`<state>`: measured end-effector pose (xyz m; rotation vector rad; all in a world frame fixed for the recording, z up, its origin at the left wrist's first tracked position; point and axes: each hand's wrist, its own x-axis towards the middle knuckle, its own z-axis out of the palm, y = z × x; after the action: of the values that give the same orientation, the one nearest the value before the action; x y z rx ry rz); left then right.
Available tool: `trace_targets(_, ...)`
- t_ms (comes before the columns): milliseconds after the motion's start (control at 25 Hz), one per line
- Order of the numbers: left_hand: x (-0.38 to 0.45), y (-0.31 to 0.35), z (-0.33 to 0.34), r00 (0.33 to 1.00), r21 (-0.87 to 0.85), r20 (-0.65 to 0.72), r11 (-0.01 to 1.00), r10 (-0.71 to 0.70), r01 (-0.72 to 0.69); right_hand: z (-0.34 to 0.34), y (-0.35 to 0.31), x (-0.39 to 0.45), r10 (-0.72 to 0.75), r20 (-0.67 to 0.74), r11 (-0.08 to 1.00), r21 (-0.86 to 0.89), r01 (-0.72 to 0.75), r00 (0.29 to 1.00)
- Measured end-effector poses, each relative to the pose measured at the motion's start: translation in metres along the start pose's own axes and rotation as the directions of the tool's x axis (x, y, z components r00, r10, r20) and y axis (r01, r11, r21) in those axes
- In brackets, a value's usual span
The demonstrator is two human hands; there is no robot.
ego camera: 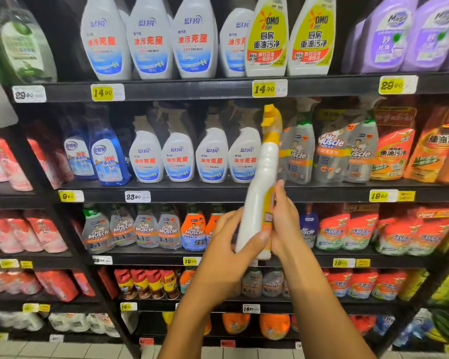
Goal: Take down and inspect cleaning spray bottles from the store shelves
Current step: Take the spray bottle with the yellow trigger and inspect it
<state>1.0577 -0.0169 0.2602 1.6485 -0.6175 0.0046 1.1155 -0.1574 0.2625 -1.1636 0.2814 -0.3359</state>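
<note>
A white spray bottle [261, 182] with a yellow trigger head and yellow label stands upright in front of the shelves, held between both hands. My left hand [228, 239] grips its lower body from the left, thumb across the front. On the bottle's right side lies my right hand [285, 218], fingers wrapped round the back. The label faces right, mostly turned away from me.
Black store shelves [192, 89] are packed with cleaning bottles: white spray bottles [213, 154] on the middle shelf, Mr Muscle bottles [298, 151] right of them, OMO refills [267, 40] above, orange pouches [392, 151] at right. Yellow and white price tags line the shelf edges.
</note>
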Motion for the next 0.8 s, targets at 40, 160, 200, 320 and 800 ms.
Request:
trace_targets(40,0.0,-0.002,0.0,1.0,-0.06,-0.007,0.998,-0.018,0.017,0.0,-0.003,-0.003,-0.024,-0.015,1.0,-0.011,0.024,1.0)
trace_targets(160,-0.001,-0.008,0.003,0.995,-0.131,-0.077,0.99,-0.064,0.053,-0.002,-0.007,-0.012,-0.063,0.002,0.998,0.006,0.063,0.998)
trace_targets(200,-0.001,-0.01,0.003,0.993,-0.136,-0.102,0.989,-0.065,0.051,-0.003,-0.008,-0.015,-0.074,0.015,0.997,0.005,0.074,0.997)
trace_targets(320,0.0,-0.017,-0.007,0.992,-0.257,-0.098,0.965,-0.08,0.052,-0.007,-0.015,-0.02,-0.095,0.087,0.995,0.044,0.091,0.992)
trace_targets(800,0.008,-0.037,-0.003,0.964,-0.885,0.186,0.394,-0.188,0.248,0.006,-0.091,-0.021,-0.052,0.553,0.968,0.233,-0.094,0.831)
